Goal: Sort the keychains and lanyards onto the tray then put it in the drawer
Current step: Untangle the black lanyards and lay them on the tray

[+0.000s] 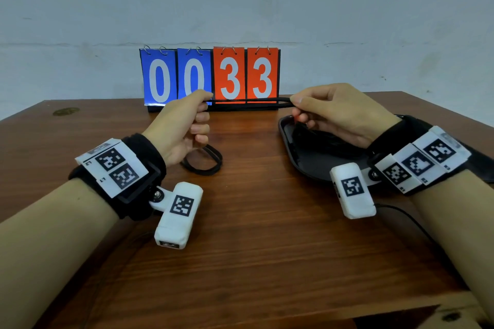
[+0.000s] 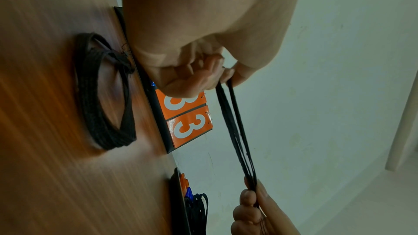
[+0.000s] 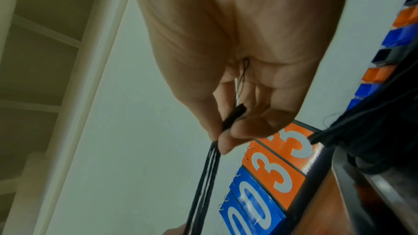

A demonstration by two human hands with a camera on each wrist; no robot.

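Note:
A black lanyard [image 1: 248,101] [image 2: 235,128] [image 3: 207,176] is stretched taut in the air between both hands, above the table. My left hand [image 1: 199,104] [image 2: 222,76] pinches its left end between thumb and curled fingers. My right hand [image 1: 296,107] [image 3: 218,137] pinches the right end. A second black lanyard [image 1: 203,159] [image 2: 104,99] lies coiled on the table below the left hand. The black tray [image 1: 302,165] [image 2: 178,203] [image 3: 371,190] sits under the right hand, holding a heap of black lanyards [image 1: 320,139] [image 3: 371,140] and orange and blue keychains [image 3: 389,45].
A flip scoreboard [image 1: 209,79] [image 2: 183,122] [image 3: 271,181] reading 0033 stands at the table's back edge against a pale wall. The wooden table [image 1: 254,248] stretches toward me. A black cable [image 1: 409,219] trails off the right wrist.

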